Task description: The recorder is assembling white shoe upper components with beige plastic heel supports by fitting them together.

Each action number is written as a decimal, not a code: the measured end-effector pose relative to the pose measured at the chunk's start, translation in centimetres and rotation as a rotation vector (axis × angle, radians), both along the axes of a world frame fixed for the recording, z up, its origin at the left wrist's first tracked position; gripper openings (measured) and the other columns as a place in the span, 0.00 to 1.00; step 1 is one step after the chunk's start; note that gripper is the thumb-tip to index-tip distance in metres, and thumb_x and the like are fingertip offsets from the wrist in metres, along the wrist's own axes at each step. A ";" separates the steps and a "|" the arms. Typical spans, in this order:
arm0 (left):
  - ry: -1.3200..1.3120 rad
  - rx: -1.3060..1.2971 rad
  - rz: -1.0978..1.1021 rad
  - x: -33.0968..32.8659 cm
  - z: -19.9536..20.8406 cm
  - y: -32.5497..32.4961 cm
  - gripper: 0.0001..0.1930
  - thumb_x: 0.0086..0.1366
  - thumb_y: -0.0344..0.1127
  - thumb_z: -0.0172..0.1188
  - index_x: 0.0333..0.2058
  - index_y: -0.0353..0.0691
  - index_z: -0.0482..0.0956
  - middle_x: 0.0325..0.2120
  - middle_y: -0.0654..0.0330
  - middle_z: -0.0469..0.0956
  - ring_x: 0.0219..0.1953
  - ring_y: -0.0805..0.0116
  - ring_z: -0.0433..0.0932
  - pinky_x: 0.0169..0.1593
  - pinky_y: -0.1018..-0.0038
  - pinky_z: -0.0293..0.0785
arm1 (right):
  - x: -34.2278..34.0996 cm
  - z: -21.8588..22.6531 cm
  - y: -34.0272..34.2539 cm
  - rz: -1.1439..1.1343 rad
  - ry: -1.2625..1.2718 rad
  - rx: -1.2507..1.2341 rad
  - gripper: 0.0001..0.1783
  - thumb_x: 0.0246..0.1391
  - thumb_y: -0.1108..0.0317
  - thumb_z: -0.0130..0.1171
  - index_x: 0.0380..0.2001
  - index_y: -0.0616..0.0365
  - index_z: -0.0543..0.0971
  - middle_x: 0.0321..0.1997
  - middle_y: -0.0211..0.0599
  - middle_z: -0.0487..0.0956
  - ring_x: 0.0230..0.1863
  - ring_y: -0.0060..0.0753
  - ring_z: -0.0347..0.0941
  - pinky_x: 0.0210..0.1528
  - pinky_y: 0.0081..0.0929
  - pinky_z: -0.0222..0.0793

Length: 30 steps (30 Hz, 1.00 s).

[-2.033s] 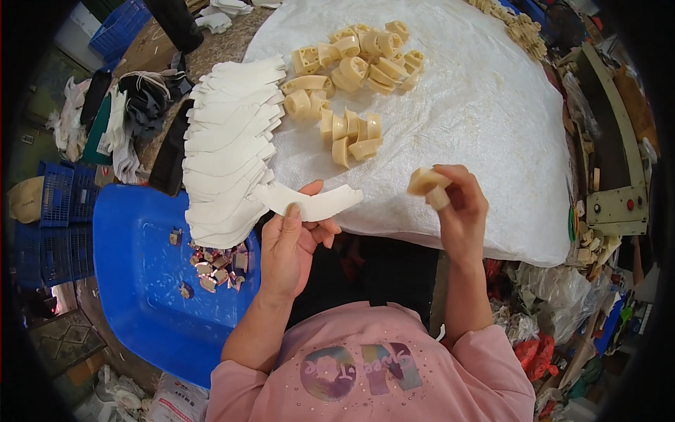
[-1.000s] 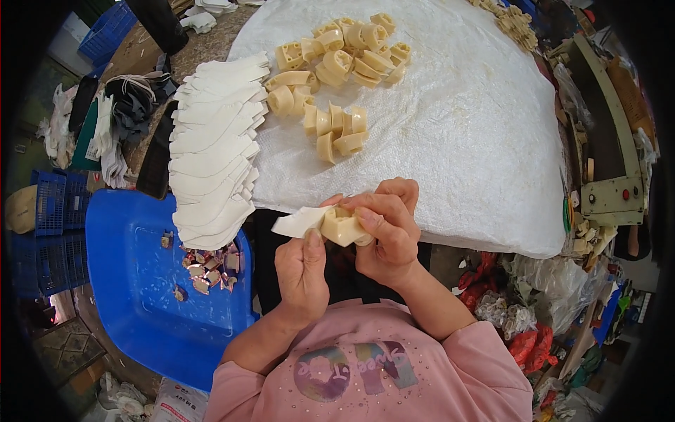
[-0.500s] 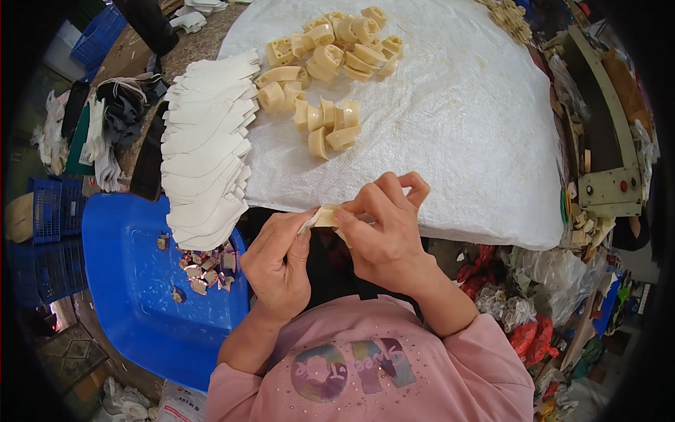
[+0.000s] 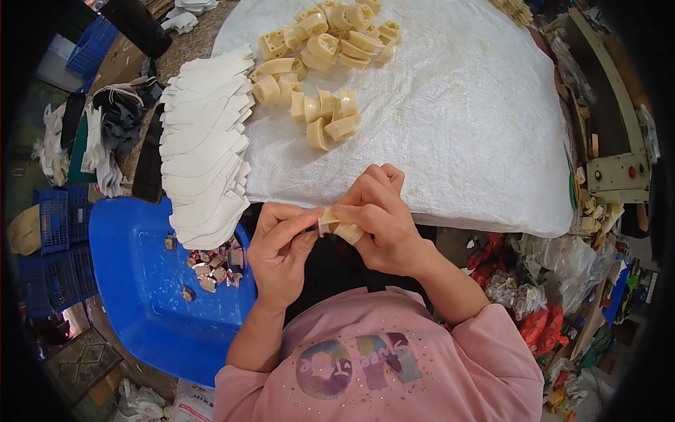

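Observation:
Close in front of my body, both hands hold one cream plastic shoe heel (image 4: 347, 233). My left hand (image 4: 278, 250) pinches its left end between thumb and forefinger. My right hand (image 4: 383, 228) grips it from the right, thumb on top and the other fingers curled. A thin pale edge shows by the left fingertips; whether it is a separate white piece I cannot tell. Beyond my hands, a heap of similar cream heels (image 4: 323, 48) lies on a white woven sheet (image 4: 457, 133). A long overlapping row of white curved cut pieces (image 4: 204, 141) lies along its left side.
A blue tub (image 4: 133, 309) at the left holds several small shiny wrapped pieces (image 4: 211, 271). A dark cylinder (image 4: 137, 28) stands at the far left. At the right are a pale green metal frame (image 4: 619, 169), clear plastic bags (image 4: 562, 264) and red bags (image 4: 543, 330).
The heel has been turned between my fingers, and more of its lower right part shows. The white flap seen earlier at my left fingers is now mostly out of sight. My right fingers have curled in.

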<state>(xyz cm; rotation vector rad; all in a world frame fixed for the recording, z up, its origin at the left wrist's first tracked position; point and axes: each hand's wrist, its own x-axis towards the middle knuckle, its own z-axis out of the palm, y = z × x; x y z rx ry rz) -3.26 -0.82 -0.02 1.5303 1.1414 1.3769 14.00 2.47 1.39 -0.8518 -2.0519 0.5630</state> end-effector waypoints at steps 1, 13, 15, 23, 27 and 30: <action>-0.074 0.038 -0.047 -0.1 -0.4 0.2 0.09 0.60 0.26 0.58 0.39 0.33 0.79 0.28 0.59 0.74 0.30 0.72 0.70 0.33 0.79 0.67 | 0.0 -0.1 -0.1 0.003 0.004 -0.003 0.13 0.36 0.77 0.60 0.31 0.55 0.75 0.28 0.33 0.65 0.34 0.34 0.62 0.42 0.37 0.48; 0.260 0.308 0.003 0.7 0.3 1.0 0.07 0.55 0.28 0.63 0.23 0.36 0.74 0.18 0.61 0.68 0.21 0.66 0.62 0.24 0.72 0.59 | 0.2 -0.2 -0.3 0.207 0.033 -0.120 0.13 0.37 0.78 0.59 0.31 0.55 0.73 0.28 0.33 0.64 0.33 0.36 0.60 0.41 0.34 0.49; 0.226 0.288 0.005 0.8 0.5 0.9 0.07 0.54 0.28 0.63 0.22 0.37 0.73 0.17 0.61 0.67 0.21 0.66 0.62 0.24 0.72 0.58 | 0.2 -0.2 -0.2 0.208 0.036 -0.094 0.15 0.36 0.78 0.60 0.32 0.55 0.73 0.28 0.32 0.66 0.33 0.35 0.61 0.41 0.35 0.49; 0.326 0.397 0.185 -0.9 0.5 1.2 0.08 0.45 0.20 0.63 0.24 0.40 0.77 0.20 0.63 0.68 0.27 0.64 0.66 0.33 0.71 0.62 | -0.1 0.9 0.2 0.053 -0.037 0.073 0.18 0.35 0.76 0.63 0.35 0.55 0.74 0.37 0.31 0.74 0.38 0.34 0.66 0.46 0.38 0.53; 0.171 0.375 0.233 -1.6 -0.1 1.3 0.14 0.41 0.16 0.63 0.26 0.42 0.77 0.21 0.64 0.66 0.28 0.64 0.65 0.33 0.72 0.62 | 0.5 1.5 -0.5 0.006 0.010 0.086 0.16 0.47 0.69 0.63 0.39 0.59 0.73 0.43 0.43 0.76 0.37 0.34 0.69 0.44 0.34 0.63; 0.108 0.387 0.162 -1.1 0.7 0.8 0.17 0.41 0.15 0.63 0.30 0.44 0.77 0.24 0.62 0.65 0.28 0.64 0.64 0.33 0.73 0.62 | 0.4 -1.1 -2.9 0.000 0.630 -0.818 0.11 0.57 0.67 0.55 0.40 0.61 0.72 0.41 0.38 0.76 0.34 0.22 0.72 0.34 0.18 0.66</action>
